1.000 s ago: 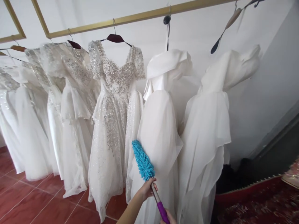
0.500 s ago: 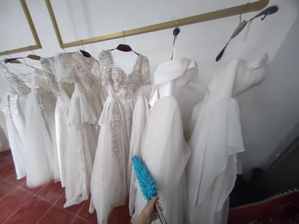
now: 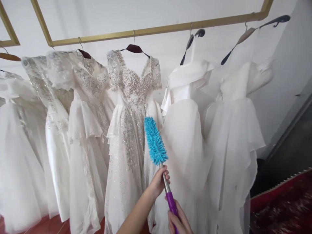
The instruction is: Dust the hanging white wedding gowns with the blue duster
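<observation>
Gripping blue duster (image 3: 155, 143) mid-frame: left hand (image 3: 158, 180), fingers curled round metal shaft (image 3: 167, 186); right hand (image 3: 180, 219), fingers wrapped round purple handle (image 3: 171, 203), lower centre. White dresses (image 3: 185, 136) behind.

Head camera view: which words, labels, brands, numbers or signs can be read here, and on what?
None: no readable text shows on the duster, dresses, hangers or gold rail.
Any fine print would be too small or blurred to read.

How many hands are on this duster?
2: the left hand around the metal shaft below the blue chenille head; the right hand, partly out of frame, around the purple handle.
</observation>
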### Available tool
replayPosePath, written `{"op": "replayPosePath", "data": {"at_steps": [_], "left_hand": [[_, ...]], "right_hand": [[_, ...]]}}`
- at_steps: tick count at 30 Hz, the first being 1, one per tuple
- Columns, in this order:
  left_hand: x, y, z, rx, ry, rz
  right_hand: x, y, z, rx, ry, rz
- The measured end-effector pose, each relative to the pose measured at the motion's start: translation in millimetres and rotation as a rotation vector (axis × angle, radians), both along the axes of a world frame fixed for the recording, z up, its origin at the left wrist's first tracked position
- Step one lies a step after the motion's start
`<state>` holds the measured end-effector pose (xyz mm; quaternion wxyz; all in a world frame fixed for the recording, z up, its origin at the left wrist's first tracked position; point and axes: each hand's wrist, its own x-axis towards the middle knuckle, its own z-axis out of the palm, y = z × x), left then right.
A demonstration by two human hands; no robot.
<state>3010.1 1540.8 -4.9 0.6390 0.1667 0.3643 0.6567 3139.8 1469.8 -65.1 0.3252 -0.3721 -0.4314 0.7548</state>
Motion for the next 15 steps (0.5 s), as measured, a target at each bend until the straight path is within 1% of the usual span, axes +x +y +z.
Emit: {"op": "replayPosePath", "data": {"at_steps": [4,6,8,10,11,13,15], "left_hand": [[-39.1,1.4,29.2,0.055,-0.009,-0.059],[-60.2,1.6,40.6,0.082,-0.011,-0.090],[-82.2,1.0,47.8,0.092,-0.005,-0.102],[-103.7,-0.3,48.8,0.084,0.004,-0.095],[-113.6,-1.2,46.7,0.076,0.008,-0.086],[-130.7,-3.7,37.3,0.051,0.018,-0.063],[-142.9,-7.2,21.9,0.024,0.036,-0.042]], "right_hand": [[-52.8,-9.9,38.8,0.099,0.110,0.048],[-75.3,-11.0,49.0,0.138,0.144,0.042],[-97.8,-10.1,51.0,0.170,0.170,0.046],[-119.8,-8.5,46.9,0.183,0.185,0.056],[-130.1,-8.2,43.3,0.185,0.183,0.059],[-148.5,-9.7,33.9,0.189,0.159,0.052],[-162.8,-14.7,21.3,0.198,0.127,0.030]]}}
